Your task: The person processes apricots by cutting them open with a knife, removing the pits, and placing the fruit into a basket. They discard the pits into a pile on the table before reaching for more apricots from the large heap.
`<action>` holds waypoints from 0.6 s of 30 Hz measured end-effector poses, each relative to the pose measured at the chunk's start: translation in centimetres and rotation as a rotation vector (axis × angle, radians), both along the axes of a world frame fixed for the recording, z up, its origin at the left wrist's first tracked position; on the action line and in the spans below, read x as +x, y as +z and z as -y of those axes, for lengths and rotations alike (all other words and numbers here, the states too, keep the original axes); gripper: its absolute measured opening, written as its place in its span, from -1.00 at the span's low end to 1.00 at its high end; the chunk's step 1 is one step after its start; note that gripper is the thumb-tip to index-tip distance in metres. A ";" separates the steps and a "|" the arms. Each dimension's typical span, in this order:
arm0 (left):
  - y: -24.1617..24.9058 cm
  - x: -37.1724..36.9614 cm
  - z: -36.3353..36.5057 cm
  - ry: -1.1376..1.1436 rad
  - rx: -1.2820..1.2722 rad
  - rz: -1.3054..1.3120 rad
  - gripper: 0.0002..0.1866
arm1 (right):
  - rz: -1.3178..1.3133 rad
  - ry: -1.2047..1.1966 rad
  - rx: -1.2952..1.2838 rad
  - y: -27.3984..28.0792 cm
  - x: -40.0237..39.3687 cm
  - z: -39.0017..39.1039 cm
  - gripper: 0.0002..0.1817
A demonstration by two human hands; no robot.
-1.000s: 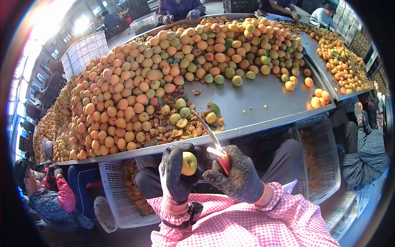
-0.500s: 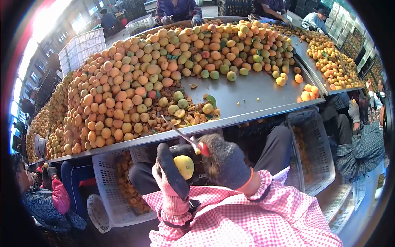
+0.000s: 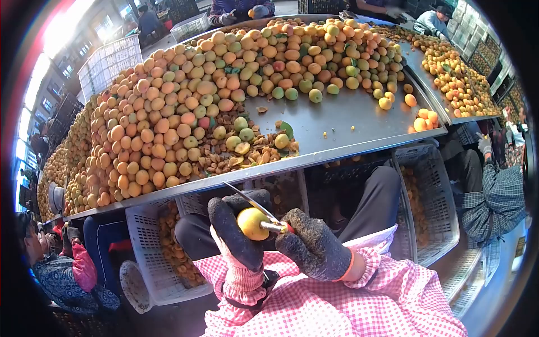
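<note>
My left hand (image 3: 233, 233), in a dark grey glove, is closed around a yellow apricot (image 3: 250, 223) above my lap. A knife (image 3: 249, 200) with a red handle is gripped in my gloved right hand (image 3: 314, 247). Its thin blade slants up and left across the top of the apricot, and the metal by the handle is right at the fruit's right side. Beyond my hands, a large heap of apricots (image 3: 163, 129) covers much of the metal table (image 3: 337, 132). Cut pieces and scraps (image 3: 264, 151) lie near its front edge.
White plastic crates stand at floor level on my left (image 3: 143, 253) and right (image 3: 441, 224), with apricot pieces inside. A white bucket (image 3: 135, 289) is beside the left crate. Co-workers sit at left (image 3: 62, 275) and right (image 3: 494, 191); others work across the table.
My right hand has turned and moved down, bringing the knife from above the apricot to against it. My left hand still holds the fruit, now slightly higher.
</note>
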State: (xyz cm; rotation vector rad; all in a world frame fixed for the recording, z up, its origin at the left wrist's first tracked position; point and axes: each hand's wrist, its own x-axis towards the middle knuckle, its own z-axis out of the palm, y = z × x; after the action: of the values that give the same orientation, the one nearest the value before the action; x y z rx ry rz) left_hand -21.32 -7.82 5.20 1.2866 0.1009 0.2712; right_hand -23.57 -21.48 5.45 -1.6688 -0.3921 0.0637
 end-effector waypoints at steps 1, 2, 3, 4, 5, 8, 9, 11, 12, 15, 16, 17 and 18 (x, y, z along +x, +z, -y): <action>0.0 0.0 -0.2 0.003 -0.001 -0.006 -0.36 | 0.052 -0.029 -0.068 -0.1 0.0 -0.1 -0.70; 0.0 -0.1 -0.4 -0.019 0.071 -0.002 -0.38 | 0.047 -0.027 -0.068 -0.3 0.0 -0.2 -0.70; 0.0 0.0 -0.5 -0.043 0.144 0.004 -0.39 | 0.140 -0.074 -0.185 -0.5 0.1 -0.4 -0.68; -0.4 0.3 -0.5 0.005 0.241 0.078 -0.51 | 0.234 -0.122 -0.303 -0.6 0.3 -0.5 -0.65; -1.2 0.9 -0.7 0.001 0.238 0.076 -0.51 | 0.231 -0.125 -0.307 -0.5 0.6 -0.6 -0.65; -1.8 2.8 -2.0 0.322 1.135 0.596 -0.41 | 0.251 -0.099 -0.332 0.1 2.2 -1.2 -0.64; -1.7 3.7 -2.3 0.325 1.131 0.599 -0.41 | 0.255 -0.099 -0.335 -0.1 2.9 -1.4 -0.64; -1.3 5.9 -2.9 0.252 1.022 0.716 -0.42 | 0.278 -0.067 -0.234 -0.3 4.8 -2.0 -0.64; -1.3 6.7 -3.3 0.239 0.922 0.687 -0.51 | 0.288 -0.063 -0.239 -0.2 5.7 -2.4 -0.64; 0.5 8.5 -3.0 0.046 0.129 0.200 -0.62 | 0.315 -0.098 -0.317 0.3 8.1 -3.6 -0.65; 0.5 9.9 -3.2 0.190 0.607 0.450 -0.55 | 0.355 -0.126 -0.331 0.8 9.2 -4.2 -0.68; 0.2 10.8 -3.5 0.199 0.595 0.454 -0.55 | 0.364 -0.121 -0.342 0.7 10.3 -4.7 -0.68; -0.3 11.6 -3.9 0.168 0.418 0.317 -0.51 | 0.443 -0.115 -0.413 0.4 11.3 -5.1 -0.68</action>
State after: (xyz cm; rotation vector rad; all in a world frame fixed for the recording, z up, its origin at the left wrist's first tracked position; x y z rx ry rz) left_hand -9.68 -3.93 4.94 1.6337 -0.1258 0.6637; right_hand -12.29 -16.39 5.82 -2.1133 -0.6463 -0.3367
